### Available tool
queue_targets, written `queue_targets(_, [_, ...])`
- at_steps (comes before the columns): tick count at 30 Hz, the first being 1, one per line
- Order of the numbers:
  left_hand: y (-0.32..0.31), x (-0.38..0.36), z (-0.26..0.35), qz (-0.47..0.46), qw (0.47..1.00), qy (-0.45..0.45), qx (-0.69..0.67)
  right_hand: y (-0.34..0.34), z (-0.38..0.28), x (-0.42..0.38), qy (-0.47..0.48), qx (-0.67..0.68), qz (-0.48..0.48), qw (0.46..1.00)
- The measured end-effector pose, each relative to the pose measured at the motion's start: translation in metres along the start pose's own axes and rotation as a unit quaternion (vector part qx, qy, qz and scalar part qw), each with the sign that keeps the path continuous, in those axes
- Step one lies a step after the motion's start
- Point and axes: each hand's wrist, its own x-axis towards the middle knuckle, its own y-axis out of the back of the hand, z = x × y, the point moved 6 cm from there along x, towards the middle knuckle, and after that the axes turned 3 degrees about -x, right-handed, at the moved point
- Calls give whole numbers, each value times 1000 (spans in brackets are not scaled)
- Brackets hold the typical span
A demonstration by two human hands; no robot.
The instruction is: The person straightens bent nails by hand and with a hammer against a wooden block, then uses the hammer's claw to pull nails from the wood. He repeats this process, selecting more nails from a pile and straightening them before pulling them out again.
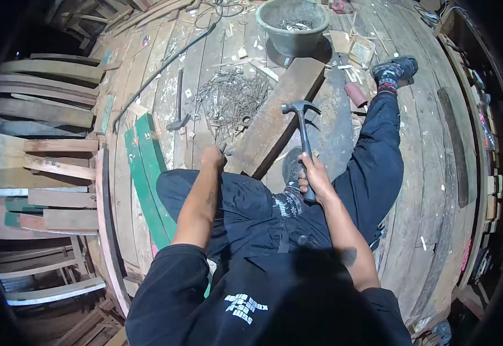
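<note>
My right hand (317,177) is wrapped round the handle of a claw hammer (303,124). The hammer stands head-up, its head over the right side of a thick wooden block (283,115). My left hand (212,157) is closed at the near edge of a heap of nails (232,97), left of the block's near end. A small dark tip shows at its fingers, too small to name. Left of the heap, a second hammer-like tool (179,104) lies on the floor.
Beyond the block stands a grey bucket (293,37) with metal bits in it. A green board (148,173) lies by my left knee, and a long metal bar (159,72) stretches behind it. A pink cylinder (355,95) lies near my right foot. Stacked planks (50,109) line the left.
</note>
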Motion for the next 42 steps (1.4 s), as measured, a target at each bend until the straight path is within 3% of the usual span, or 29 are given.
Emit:
queue_targets(3, [5,-1,-1,-4,1000,-9,10,0,1,1,2,3,-1,1000])
queue_targets(5, [22,-4,-10,61,973,24,-222,0,-1,-2,-7,1,8,1000])
queue_targets(7, [44,-19,-9,61,961,9,-271,0,0,-1,-1,7,-3,1000])
queue_targets(9, [66,-44,6,28,887,-4,-460,0,-2,-2,-6,-3,4,1000])
queue_targets(10, [67,-41,13,-39,845,-64,-530,0,-1,-2,-4,3,0,1000])
queue_targets(11, [65,-41,12,-36,845,-62,-531,1,0,0,-4,1,-3,1000])
queue_targets(13, [60,-39,12,-9,745,-21,-667,2,2,2,-2,7,-3,1000])
queue_targets(18, [53,-28,14,-10,695,-81,-714,3,1,2,5,9,-2,1000])
queue_targets(21, [60,-34,16,-3,713,-87,-696,3,1,2,5,7,-5,1000])
queue_targets(27, [56,-34,14,27,680,-67,-729,0,-4,-4,0,6,0,1000])
queue_targets(31, [41,-14,16,-85,766,-48,-636,0,-3,-3,7,10,0,1000])
queue_targets(33, [49,11,21,-66,835,-50,-545,0,-2,-2,9,11,-11,1000])
queue_targets(35, [86,50,46,-17,857,-124,-500,1,-1,0,6,6,-8,1000])
queue_targets(36, [146,26,80,35,876,-150,-457,3,2,4,10,1,-5,1000])
queue_targets(37, [203,1,116,-17,865,-151,-479,5,5,7,11,-6,-2,1000])
queue_targets(38, [233,38,131,30,874,-215,-435,4,3,3,9,-4,-5,1000])
queue_targets(39, [280,35,151,47,832,-238,-499,4,3,3,6,-8,-8,1000])
queue_targets(40, [321,59,165,141,833,-277,-458,3,0,-1,1,-12,-4,1000])
queue_targets(42, [386,74,181,257,820,-214,-465,4,-2,-5,-5,-18,-1,1000])
